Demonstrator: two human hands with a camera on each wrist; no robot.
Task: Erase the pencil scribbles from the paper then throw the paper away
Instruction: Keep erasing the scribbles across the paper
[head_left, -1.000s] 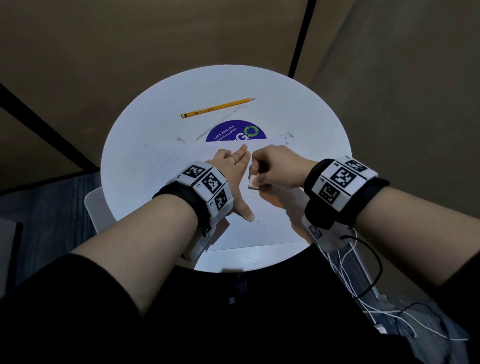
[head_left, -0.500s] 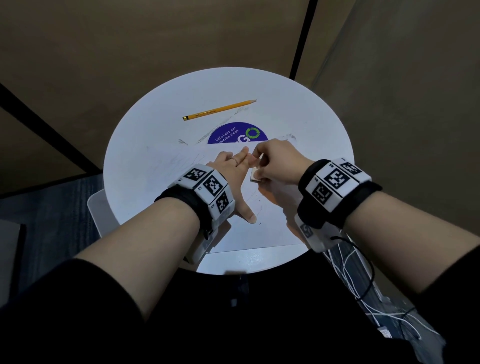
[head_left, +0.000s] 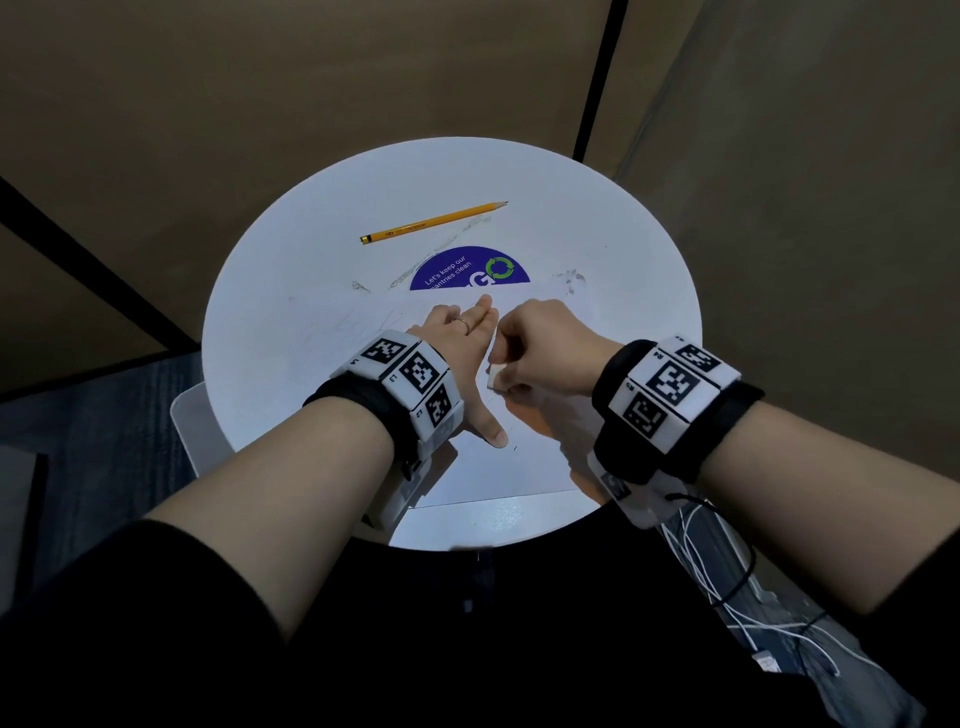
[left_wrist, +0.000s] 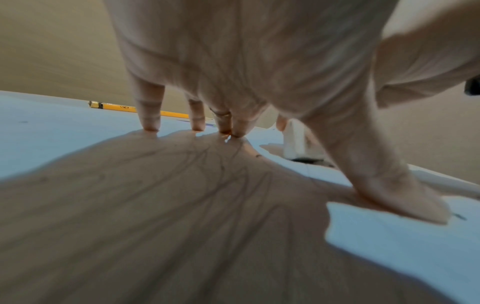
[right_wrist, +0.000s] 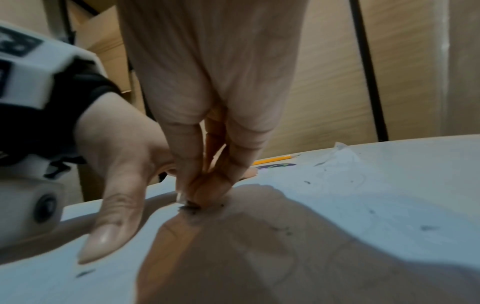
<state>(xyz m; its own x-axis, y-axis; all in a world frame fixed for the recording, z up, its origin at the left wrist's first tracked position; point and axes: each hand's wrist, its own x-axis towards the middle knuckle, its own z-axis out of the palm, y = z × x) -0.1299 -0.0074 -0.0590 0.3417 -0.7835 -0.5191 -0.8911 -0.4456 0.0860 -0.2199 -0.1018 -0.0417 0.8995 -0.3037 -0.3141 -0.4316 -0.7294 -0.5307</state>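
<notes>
A white sheet of paper (head_left: 519, 473) lies on the round white table (head_left: 670, 312), with faint pencil lines at its left part. My left hand (head_left: 467, 358) lies flat on the sheet, fingers straight and thumb spread, and presses it down. Just to its right, my right hand (head_left: 519, 364) pinches a small white eraser (head_left: 494, 376) whose lower end touches the paper. In the right wrist view the eraser (right_wrist: 180, 196) sits on a dark smudge (right_wrist: 191, 208). In the left wrist view the eraser (left_wrist: 296, 142) stands past my thumb.
A yellow pencil (head_left: 434, 222) lies at the far side of the table, beyond a blue round sticker (head_left: 467, 270) half covered by the sheet. Grey eraser crumbs (head_left: 571, 280) lie at the far right. White cables (head_left: 727, 597) hang below my right wrist.
My right hand pushed the eraser away along the paper, then drew it back towards me. My left hand stayed flat on the sheet.
</notes>
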